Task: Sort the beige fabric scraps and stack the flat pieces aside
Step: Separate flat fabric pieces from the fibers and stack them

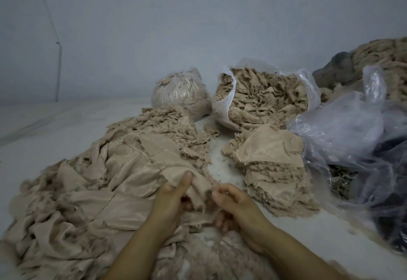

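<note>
Both hands on one frayed scrap!
Left hand (pixel 170 198) and right hand (pixel 233 204) pinch the beige scrap (pixel 199 188), long axis running up-frame, beside the flat stack (pixel 273 160).

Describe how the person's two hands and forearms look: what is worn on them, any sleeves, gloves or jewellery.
Both the left hand and the right hand are bare, with no gloves. No rings, watch or bracelet show on either. Both forearms are uncovered as far as the bottom edge of the picture, so no sleeve is in view. The fingernails look short and unpainted.

Nothing readable is showing anywhere here. No label, brand, number or sign is standing out on anything.
</note>
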The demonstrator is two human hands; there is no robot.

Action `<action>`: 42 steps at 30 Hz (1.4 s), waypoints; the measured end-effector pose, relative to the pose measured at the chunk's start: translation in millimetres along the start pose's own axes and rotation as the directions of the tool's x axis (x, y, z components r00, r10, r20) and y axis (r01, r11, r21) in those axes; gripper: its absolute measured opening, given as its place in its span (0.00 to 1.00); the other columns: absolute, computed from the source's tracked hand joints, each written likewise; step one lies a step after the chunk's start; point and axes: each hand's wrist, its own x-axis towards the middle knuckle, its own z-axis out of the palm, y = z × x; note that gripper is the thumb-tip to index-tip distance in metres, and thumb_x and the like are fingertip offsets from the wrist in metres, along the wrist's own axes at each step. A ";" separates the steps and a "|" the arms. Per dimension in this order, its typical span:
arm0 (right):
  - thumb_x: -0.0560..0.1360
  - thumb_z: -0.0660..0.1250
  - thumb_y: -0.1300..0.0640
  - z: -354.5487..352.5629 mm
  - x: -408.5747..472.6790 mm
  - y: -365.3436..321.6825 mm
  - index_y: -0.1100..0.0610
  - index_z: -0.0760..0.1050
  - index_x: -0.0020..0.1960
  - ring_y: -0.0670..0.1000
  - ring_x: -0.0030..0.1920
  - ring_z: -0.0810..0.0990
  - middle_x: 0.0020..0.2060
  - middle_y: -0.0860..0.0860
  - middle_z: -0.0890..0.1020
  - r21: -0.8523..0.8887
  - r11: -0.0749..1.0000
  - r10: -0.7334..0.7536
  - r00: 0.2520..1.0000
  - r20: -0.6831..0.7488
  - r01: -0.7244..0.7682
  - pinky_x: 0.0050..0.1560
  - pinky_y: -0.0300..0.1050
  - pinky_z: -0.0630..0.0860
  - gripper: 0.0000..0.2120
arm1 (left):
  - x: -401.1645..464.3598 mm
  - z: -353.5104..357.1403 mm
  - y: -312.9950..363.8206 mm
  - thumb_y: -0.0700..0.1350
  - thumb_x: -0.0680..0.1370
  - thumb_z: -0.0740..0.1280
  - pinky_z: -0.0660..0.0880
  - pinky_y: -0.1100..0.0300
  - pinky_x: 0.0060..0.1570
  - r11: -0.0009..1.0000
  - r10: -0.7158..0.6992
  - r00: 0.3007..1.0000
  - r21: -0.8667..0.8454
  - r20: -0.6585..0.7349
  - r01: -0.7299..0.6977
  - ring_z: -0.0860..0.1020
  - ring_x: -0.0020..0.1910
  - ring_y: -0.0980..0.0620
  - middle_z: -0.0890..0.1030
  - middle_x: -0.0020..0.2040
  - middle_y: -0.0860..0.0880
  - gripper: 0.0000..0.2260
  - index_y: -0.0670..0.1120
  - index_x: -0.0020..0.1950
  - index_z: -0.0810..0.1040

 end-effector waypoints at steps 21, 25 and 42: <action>0.66 0.73 0.52 -3.2 -0.2 -1.3 0.54 0.80 0.36 0.48 0.33 0.77 0.33 0.54 0.79 0.142 0.977 -0.140 0.981 -0.133 0.158 0.34 0.39 0.74 0.06 | -12.1 5.7 0.6 0.74 0.64 0.62 0.77 0.60 0.34 0.987 -0.118 0.928 0.142 0.354 0.071 0.81 0.36 0.51 0.83 0.36 0.48 0.31 0.47 0.39 0.83; 0.68 0.72 0.58 -0.1 -3.5 -1.8 0.53 0.81 0.39 0.48 0.36 0.79 0.35 0.53 0.81 0.119 0.983 -0.127 0.986 -0.113 0.140 0.36 0.40 0.76 0.01 | -7.8 4.6 -3.6 0.62 0.67 0.73 0.75 0.60 0.29 0.986 -0.106 0.964 0.153 0.245 0.070 0.80 0.35 0.51 0.82 0.39 0.49 0.19 0.48 0.45 0.82; 0.74 0.70 0.60 -0.9 0.6 0.1 0.62 0.79 0.42 0.48 0.36 0.74 0.34 0.52 0.77 -0.200 0.967 -0.216 0.926 -0.308 0.159 0.36 0.35 0.72 0.05 | -9.5 11.0 -9.5 0.40 0.79 0.62 0.72 0.63 0.27 0.989 0.003 0.996 0.149 0.089 -0.017 0.71 0.27 0.54 0.74 0.29 0.48 0.13 0.45 0.35 0.77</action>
